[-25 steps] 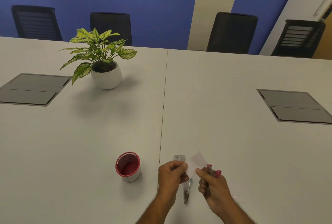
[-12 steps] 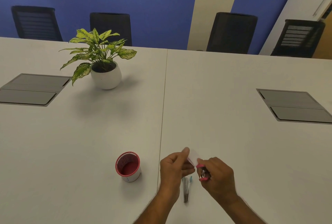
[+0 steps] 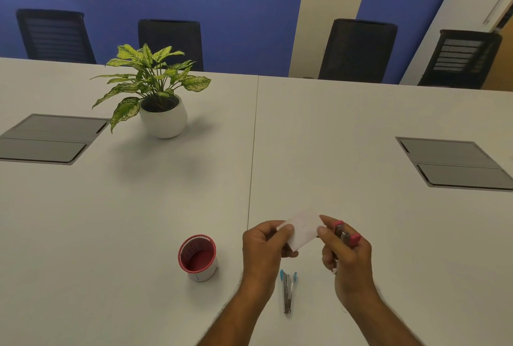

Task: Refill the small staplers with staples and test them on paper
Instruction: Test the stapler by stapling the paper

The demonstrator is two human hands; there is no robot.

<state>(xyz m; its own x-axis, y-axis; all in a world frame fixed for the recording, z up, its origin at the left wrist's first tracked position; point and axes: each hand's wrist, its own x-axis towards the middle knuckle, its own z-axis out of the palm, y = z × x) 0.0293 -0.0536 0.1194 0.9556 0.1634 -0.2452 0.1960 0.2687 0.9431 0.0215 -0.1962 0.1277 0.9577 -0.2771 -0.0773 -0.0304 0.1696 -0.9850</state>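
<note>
A small white slip of paper (image 3: 302, 230) is held up between both hands above the table's near edge. My left hand (image 3: 265, 248) pinches its left end. My right hand (image 3: 345, 255) pinches its right end with thumb and forefinger while the other fingers curl round a small pink stapler (image 3: 345, 234). Tiny marks show near the middle of the paper. A second small stapler with blue tips (image 3: 288, 290) lies on the table below the hands, untouched.
A red-rimmed cup (image 3: 198, 258) stands left of my hands. A potted plant (image 3: 159, 98) sits farther back on the left. Grey cable hatches (image 3: 52, 139) (image 3: 455, 164) are set into the white table (image 3: 361, 137). Several black chairs line the far side.
The pink stapler was closed against the paper half a second ago; now my right hand has drawn it off to the right, and the paper is stretched flat between both hands.
</note>
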